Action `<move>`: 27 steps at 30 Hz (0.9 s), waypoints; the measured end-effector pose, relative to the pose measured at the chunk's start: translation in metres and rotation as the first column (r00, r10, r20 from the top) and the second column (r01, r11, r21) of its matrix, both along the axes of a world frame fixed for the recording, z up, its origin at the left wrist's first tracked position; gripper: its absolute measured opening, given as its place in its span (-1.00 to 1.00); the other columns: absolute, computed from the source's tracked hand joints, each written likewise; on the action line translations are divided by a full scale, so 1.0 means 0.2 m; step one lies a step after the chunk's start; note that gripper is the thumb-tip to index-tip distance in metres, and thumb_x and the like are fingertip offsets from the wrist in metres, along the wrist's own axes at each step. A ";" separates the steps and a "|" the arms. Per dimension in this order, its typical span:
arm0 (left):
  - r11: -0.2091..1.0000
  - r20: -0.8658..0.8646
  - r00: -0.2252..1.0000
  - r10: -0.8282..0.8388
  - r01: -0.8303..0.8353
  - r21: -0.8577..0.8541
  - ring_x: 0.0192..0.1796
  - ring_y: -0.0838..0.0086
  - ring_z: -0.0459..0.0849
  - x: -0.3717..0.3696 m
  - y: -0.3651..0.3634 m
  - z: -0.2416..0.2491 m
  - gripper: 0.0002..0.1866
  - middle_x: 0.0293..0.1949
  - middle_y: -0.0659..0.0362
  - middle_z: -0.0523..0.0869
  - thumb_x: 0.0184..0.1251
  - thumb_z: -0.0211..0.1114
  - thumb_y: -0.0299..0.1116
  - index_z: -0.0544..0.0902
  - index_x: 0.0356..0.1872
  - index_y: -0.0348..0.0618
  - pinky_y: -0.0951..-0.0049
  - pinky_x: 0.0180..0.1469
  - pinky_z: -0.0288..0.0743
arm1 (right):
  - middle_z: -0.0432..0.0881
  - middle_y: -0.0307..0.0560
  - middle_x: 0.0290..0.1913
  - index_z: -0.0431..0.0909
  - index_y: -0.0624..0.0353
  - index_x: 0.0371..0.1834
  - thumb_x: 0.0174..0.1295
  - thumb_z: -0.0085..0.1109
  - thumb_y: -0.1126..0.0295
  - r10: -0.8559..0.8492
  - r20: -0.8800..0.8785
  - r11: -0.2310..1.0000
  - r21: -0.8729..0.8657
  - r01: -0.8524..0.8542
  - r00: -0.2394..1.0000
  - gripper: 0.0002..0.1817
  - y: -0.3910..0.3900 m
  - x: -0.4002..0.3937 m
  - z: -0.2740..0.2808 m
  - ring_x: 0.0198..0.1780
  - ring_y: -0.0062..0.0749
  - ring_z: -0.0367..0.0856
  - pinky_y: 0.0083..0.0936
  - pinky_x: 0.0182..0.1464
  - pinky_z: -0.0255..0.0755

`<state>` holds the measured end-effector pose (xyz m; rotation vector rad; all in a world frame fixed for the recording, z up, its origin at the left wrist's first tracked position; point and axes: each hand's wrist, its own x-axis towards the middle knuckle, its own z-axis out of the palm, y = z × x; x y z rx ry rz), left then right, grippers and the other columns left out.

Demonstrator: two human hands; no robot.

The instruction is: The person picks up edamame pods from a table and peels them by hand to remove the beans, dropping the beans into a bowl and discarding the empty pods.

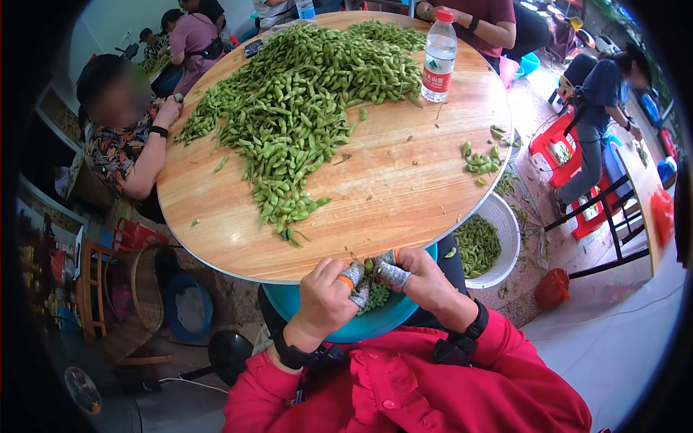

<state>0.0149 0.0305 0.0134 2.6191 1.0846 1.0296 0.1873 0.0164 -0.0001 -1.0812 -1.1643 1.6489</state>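
My left hand (323, 297) and my right hand (431, 283) meet just off the near edge of the round wooden table (404, 202), fingertips pinched together on a green soybean pod (369, 267). Grey finger covers and orange bands wrap some fingers on both hands. Directly beneath them is a turquoise basin (287, 299), with shelled green beans (377, 294) in it, partly hidden by my hands. A large heap of soybean pods (296, 108) spreads over the table's far and middle part, its tip reaching toward my hands.
A water bottle (438, 58) with a red cap stands beside the heap. A few pods (482, 160) lie near the right edge. Below, a white basket (511, 234) holds pods. At the left sits a person (126, 137); others work behind and at right. A blue bucket (189, 307) stands lower left.
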 end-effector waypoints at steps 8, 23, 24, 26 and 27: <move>1.000 0.016 1.000 -0.017 0.017 0.015 -0.48 0.20 0.48 -0.01 -0.01 -0.05 -0.75 -0.49 0.07 0.47 -0.39 0.28 -0.46 0.55 -0.52 -0.28 0.35 -0.49 0.39 | 0.45 -0.35 -0.55 0.50 0.31 -0.42 0.20 0.00 0.38 -0.037 0.075 0.999 0.029 0.035 0.996 -0.80 0.00 -0.01 -0.02 -0.46 -0.74 0.28 -0.68 -0.46 0.22; 0.663 0.656 0.679 0.331 0.327 -0.674 -0.41 0.56 0.55 0.02 -0.08 -0.14 -0.81 -0.42 0.19 0.58 0.05 0.29 -0.53 0.52 -0.31 -0.35 0.61 -0.33 0.45 | 0.48 -0.42 -0.40 0.47 0.20 -0.32 0.21 0.02 0.40 0.022 -0.259 1.000 0.025 -0.016 0.966 -0.89 0.00 -0.03 -0.05 -0.37 -0.78 0.34 -0.74 -0.31 0.26; 0.596 0.661 0.653 0.369 0.379 -0.708 -0.40 0.58 0.55 0.01 -0.08 -0.15 -0.81 -0.41 0.21 0.58 0.05 0.28 -0.55 0.51 -0.29 -0.35 0.62 -0.31 0.45 | 0.48 -0.42 -0.40 0.47 0.20 -0.32 0.21 0.01 0.40 0.021 -0.269 0.999 0.045 -0.009 0.963 -0.89 0.00 -0.04 -0.07 -0.37 -0.78 0.34 -0.74 -0.31 0.26; 0.453 0.658 0.604 0.449 0.481 -0.750 -0.38 0.60 0.54 -0.02 -0.08 -0.16 -0.79 -0.39 0.24 0.58 0.06 0.27 -0.57 0.51 -0.26 -0.34 0.63 -0.26 0.44 | 0.48 -0.41 -0.42 0.47 0.22 -0.34 0.20 0.02 0.41 0.006 -0.255 0.998 0.061 0.010 0.967 -0.89 0.00 -0.04 -0.10 -0.38 -0.77 0.33 -0.72 -0.31 0.26; 0.497 0.639 0.653 0.407 0.429 -0.755 -0.39 0.61 0.54 -0.02 -0.07 -0.16 -0.80 -0.41 0.24 0.57 0.05 0.28 -0.57 0.51 -0.28 -0.33 0.64 -0.27 0.44 | 0.49 -0.39 -0.43 0.47 0.24 -0.34 0.19 0.02 0.43 -0.008 -0.229 0.998 0.059 0.022 0.973 -0.89 0.00 -0.05 -0.10 -0.38 -0.76 0.34 -0.71 -0.32 0.27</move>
